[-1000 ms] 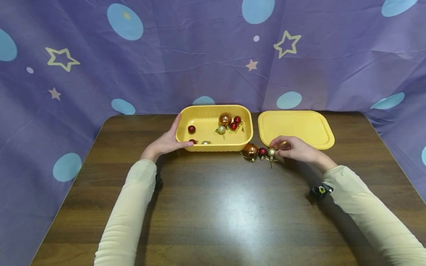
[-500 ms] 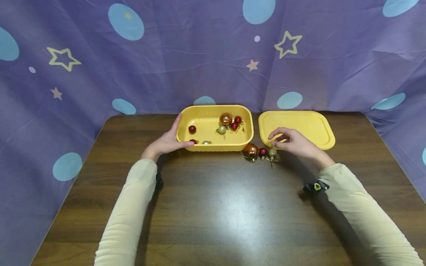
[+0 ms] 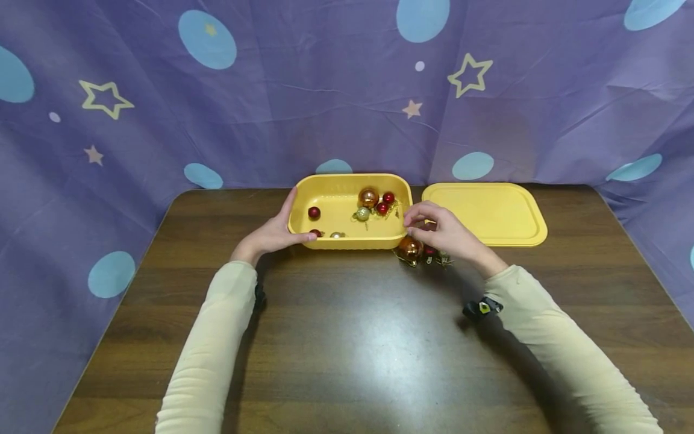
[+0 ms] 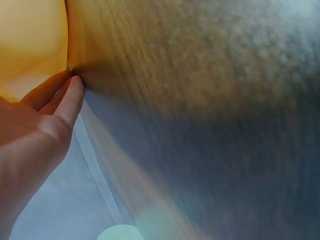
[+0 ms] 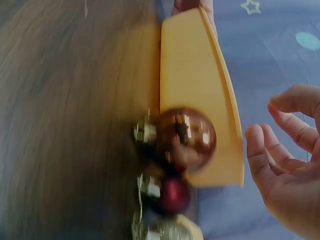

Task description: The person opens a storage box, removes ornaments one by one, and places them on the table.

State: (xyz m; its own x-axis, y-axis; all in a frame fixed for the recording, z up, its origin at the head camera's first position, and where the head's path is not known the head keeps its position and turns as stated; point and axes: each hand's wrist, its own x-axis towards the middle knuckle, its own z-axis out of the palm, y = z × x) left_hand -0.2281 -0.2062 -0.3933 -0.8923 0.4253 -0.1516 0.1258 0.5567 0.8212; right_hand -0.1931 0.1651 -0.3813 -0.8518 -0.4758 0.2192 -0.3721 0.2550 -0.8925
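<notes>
My left hand [image 3: 273, 234] holds the left end of the yellow box [image 3: 352, 243], thumb along the front rim and fingers on the outer side. Inside lie a copper bauble [image 3: 368, 197], a pale gold one [image 3: 362, 214] and several small red ones. By the box's front right corner, an orange-copper bauble [image 3: 410, 248], a dark red bauble [image 5: 175, 196] and a gold glittery bauble [image 5: 172, 232] sit in a row on the table. My right hand [image 3: 441, 232] hovers above them, partly hiding two, its bent fingers [image 5: 256, 142] apart and holding nothing.
A yellow lid [image 3: 488, 211] lies flat to the right of the box. The dark wooden table [image 3: 347, 337] ends at a purple curtain [image 3: 325, 120] right behind box and lid. A dark wrist-worn device [image 3: 482, 307] hangs at the right sleeve.
My right hand has left the gold bauble, lifted and moved left toward the box's right corner, with its fingers loosened. The gold bauble stays on the table. My left hand keeps its place.
</notes>
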